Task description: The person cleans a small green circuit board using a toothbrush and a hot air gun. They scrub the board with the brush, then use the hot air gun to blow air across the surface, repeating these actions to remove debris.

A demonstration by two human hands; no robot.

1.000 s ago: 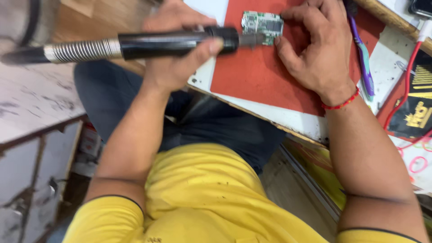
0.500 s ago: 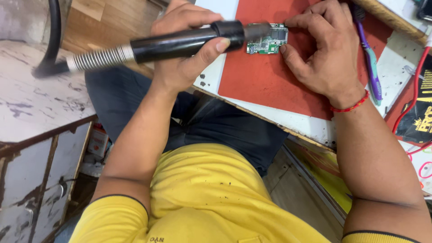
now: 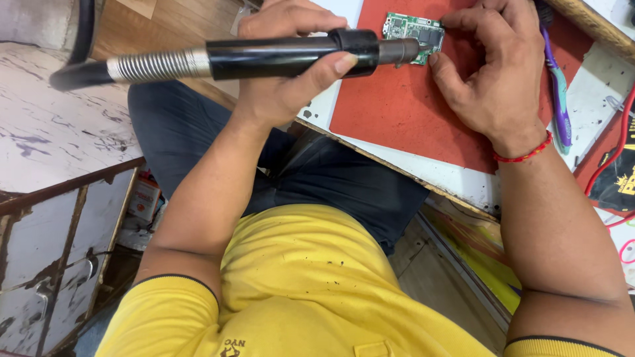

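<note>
Left hand (image 3: 288,73), upper middle of the frame: closed around a black hot-air tool (image 3: 278,58), thumb laid along the barrel's near side, fingers wrapped over the top. Tool held nearly level, metal nozzle (image 3: 399,51) pointing right, its tip just at the left edge of the board (image 3: 414,30). Ribbed silver collar (image 3: 157,65) at the tool's back end, dark hose (image 3: 79,39) running off toward the upper left.

Right hand (image 3: 493,73), upper right: half curled, not fully closed. Forefinger tip (image 3: 456,21) pressed against the board's upper right edge, thumb tip (image 3: 438,63) against its lower right corner, pinning it flat. Other fingers bent loosely above. Red thread band (image 3: 522,153) round the wrist.

Board: small, green, studded with chips, lying flat on a red mat (image 3: 397,112) at the top centre of the frame. Mat resting on a white bench (image 3: 456,182) with a worn edge.

Purple and teal toothbrush (image 3: 557,99) just right of the right hand, lying along the mat's right side. Red wires (image 3: 612,155) at the far right edge. Yellow shirt (image 3: 311,284) filling the lower middle; scuffed white cabinet (image 3: 59,145) at the left.
</note>
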